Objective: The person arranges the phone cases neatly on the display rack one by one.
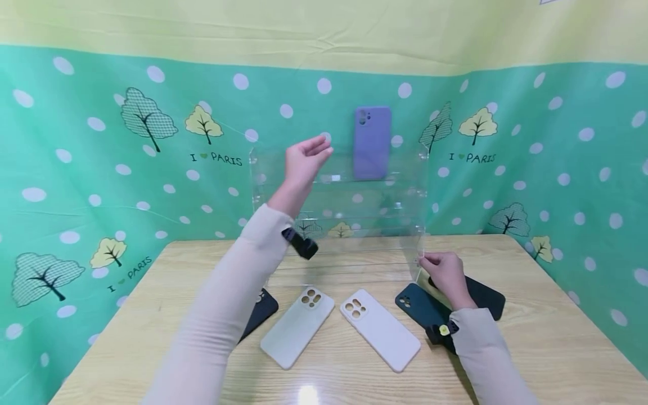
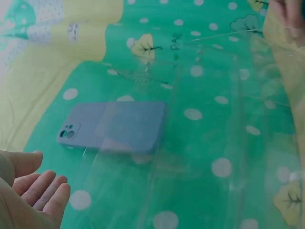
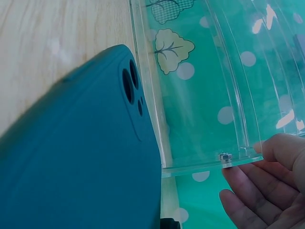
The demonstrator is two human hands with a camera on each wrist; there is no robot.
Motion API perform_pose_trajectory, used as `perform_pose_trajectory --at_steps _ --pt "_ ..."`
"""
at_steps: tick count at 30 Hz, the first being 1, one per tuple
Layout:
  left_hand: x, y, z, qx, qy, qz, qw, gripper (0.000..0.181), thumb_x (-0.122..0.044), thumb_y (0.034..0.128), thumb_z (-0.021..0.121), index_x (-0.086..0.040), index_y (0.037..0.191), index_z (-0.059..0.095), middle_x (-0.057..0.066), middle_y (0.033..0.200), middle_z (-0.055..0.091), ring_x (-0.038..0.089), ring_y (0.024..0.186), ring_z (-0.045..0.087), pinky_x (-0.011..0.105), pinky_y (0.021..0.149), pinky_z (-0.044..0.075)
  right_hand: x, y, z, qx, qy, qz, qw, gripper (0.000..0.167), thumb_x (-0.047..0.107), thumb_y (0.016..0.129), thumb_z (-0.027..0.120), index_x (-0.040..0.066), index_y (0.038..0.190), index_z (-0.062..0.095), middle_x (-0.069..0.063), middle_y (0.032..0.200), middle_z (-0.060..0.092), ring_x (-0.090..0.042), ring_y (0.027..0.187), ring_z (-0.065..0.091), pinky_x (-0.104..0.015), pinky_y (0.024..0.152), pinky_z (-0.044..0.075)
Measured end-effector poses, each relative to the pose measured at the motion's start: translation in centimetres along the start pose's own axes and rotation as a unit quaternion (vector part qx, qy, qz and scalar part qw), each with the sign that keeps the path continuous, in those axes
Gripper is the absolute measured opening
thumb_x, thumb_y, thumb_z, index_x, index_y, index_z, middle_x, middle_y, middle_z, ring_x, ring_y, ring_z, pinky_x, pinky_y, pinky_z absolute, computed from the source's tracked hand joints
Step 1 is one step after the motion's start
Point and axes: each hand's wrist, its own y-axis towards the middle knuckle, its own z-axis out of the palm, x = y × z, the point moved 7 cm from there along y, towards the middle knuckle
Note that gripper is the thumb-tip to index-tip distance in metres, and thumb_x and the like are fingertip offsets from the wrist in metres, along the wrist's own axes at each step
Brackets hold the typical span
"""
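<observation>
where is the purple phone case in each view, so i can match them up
Head: purple phone case upright, above and right of centre, to the right of the left hand.
Left wrist: purple phone case left of centre, sideways in the picture.
Right wrist: cannot tell; a purplish sliver at the upper right edge may be it.
Shared landmark: the clear stand, visible in all three.

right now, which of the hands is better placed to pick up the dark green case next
Probably the right hand: it is low, close to the dark green case, though it pinches the edge of the clear rack and must let go. The left hand is free but raised near the purple case.
</observation>
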Motion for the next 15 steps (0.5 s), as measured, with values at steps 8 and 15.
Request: perform_pose_trajectory --at_steps 8,15 --pt "3.2 -4.4 -5.2 0.036 0.074 0.01 0.9966 0.046 -0.011 0.0874 0.066 -0.01 0.132 0.053 0.004 0.128 0.06 0.015 0.116 0.057 0.02 0.097 0.044 -0.3 0.1 0.0 0.001 -0.001 -0.005 1.0 0.027 0.016 0.092 0.059 -0.004 0.109 0.067 -0.022 0.103 0.068 -0.029 0.089 0.064 -0.023 0.058 0.046" --pt "6.4 -7.6 -9.4 0.053 0.103 -0.004 0.9933 0.048 -0.011 0.0866 0.067 -0.007 0.132 0.052 0.009 0.128 0.059 0.018 0.115 0.058 0.019 0.093 0.046 -0.3 0.1 -0.1 0.002 0.002 0.001 1.0 0.029 0.018 0.093 0.06 -0.004 0.11 0.067 -0.023 0.104 0.068 -0.023 0.08 0.063 -0.022 0.053 0.044"
